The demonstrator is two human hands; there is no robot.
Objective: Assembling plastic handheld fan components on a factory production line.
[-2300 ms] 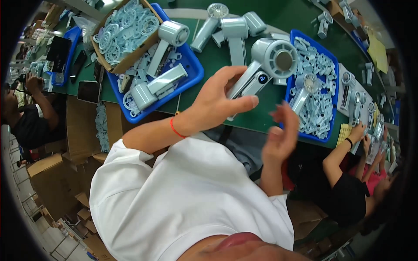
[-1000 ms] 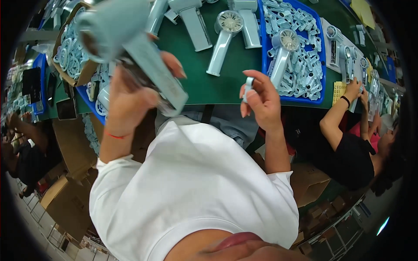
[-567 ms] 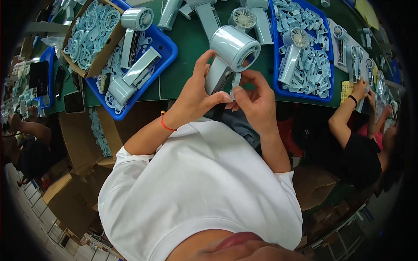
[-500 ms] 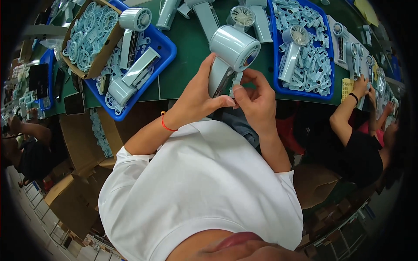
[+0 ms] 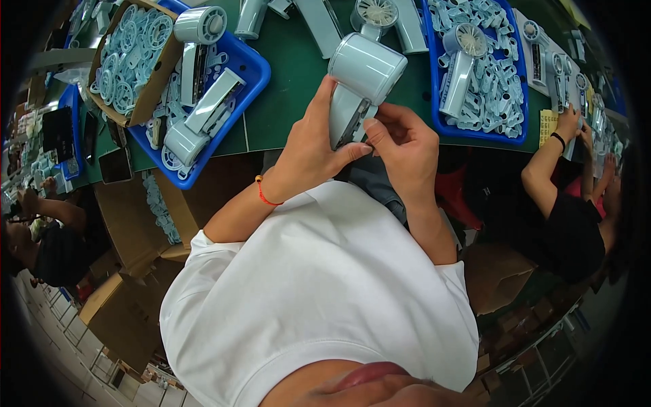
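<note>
Both hands are working one pale dryer body (image 5: 359,85) above the table's near edge (image 5: 285,115), the left hand (image 5: 313,146) gripping its handle while the right hand (image 5: 401,146) is pinching at the seam, best pressed squarely.

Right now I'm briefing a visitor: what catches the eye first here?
At centre, the left hand grips a pale blue plastic hair-dryer body by its handle while the right hand pinches at that handle. Behind, on the green table, stand blue plastic trays of matching pale parts, left and right.
</note>
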